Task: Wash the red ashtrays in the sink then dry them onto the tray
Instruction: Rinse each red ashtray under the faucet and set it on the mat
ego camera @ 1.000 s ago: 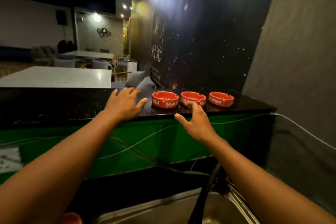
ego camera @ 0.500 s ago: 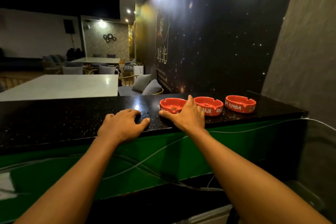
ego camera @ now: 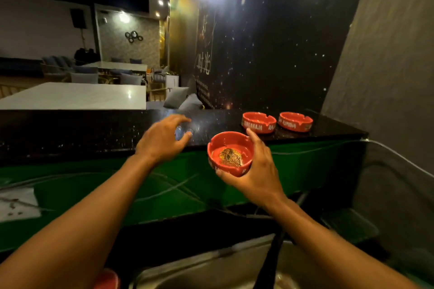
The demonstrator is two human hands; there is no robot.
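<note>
**First ashtray lifted, washing not yet begun**

Head view: The right hand (ego camera: 256,171) grips a round red ceramic ashtray with notched rim (ego camera: 231,153), thumb curled under its near wall and fingers wrapped round the far right side, so the bowl tips toward the camera. Dark ash or burnt residue sits in the bottom. The ashtray is held in the air just in front of the bench's near edge, clear of the surface and above the green panel (ego camera: 164,185) below it. The left hand (ego camera: 162,139) holds nothing: its fingers are loosely spread and slightly bent, hovering over the near edge of the black speckled stone bench (ego camera: 82,134), palm down. Whether it touches the surface cannot be told.

Two more red ashtrays with white lettering stay on the bench toward its right end, the nearer one (ego camera: 259,122) just beside the one in the far right corner (ego camera: 295,121), apart from each other.

By the look of things the task is at its very start. One ashtray is picked up and still dirty, two wait on the bench, and none is washed or dried. The steel sink (ego camera: 211,270) shows at the bottom of the view, well below the held ashtray, with a dark faucet (ego camera: 270,263) over it. No tray can be made out.

Both forearms reach forward and up from the lower corners, the right wrist bent back.
</note>
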